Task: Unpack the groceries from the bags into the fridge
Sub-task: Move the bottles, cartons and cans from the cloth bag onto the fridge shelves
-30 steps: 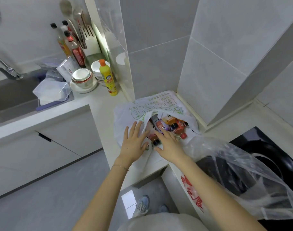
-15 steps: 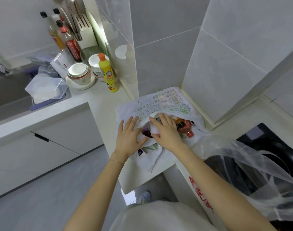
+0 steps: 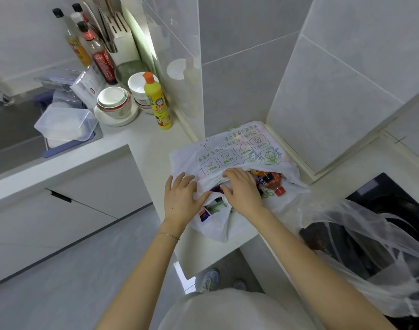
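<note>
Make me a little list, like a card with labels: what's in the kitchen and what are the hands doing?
place: kitchen counter at a tiled corner
main bag: white bag with green print, lying on the counter, mouth open
inside it: small bottles, one with a red cap
left hand: flat on the bag's edge
right hand: fingers gathering the bag's plastic at the opening
second bag: clear plastic bag over the black stovetop
nearby: yellow squeeze bottle, stacked bowls, clear container
</note>
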Demonstrator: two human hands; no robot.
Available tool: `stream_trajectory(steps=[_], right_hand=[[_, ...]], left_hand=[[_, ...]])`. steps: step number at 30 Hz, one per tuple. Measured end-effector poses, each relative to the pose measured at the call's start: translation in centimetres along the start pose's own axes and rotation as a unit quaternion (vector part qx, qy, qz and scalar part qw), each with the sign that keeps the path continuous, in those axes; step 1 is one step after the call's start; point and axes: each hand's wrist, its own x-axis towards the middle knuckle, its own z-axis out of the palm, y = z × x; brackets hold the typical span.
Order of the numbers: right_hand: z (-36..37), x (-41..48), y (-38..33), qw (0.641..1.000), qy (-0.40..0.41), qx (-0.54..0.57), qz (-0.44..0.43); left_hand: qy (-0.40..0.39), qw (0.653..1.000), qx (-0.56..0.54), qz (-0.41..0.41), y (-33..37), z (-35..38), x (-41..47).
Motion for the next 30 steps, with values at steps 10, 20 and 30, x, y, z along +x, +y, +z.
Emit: stream_trajectory(steps=[10, 20, 30], right_hand=[[2.0, 0.2, 0.2, 0.994, -0.053, -0.046, 0.078], [3.0, -0.5, -1.3, 0.984, -0.104, -0.102, 0.107], [-0.9, -0.4, -2.0, 0.992, 0.041, 0.007, 0.117]], left_hand=[[-0.117, 0.991, 0.057, 0.018, -1.5, 0.9, -0.7], [-0.193, 0.979, 0.057, -0.010, -2.3, 0.8, -2.2], [-0.021, 0.988, -0.145, 0.056, 1.5, -0.9, 0.5]])
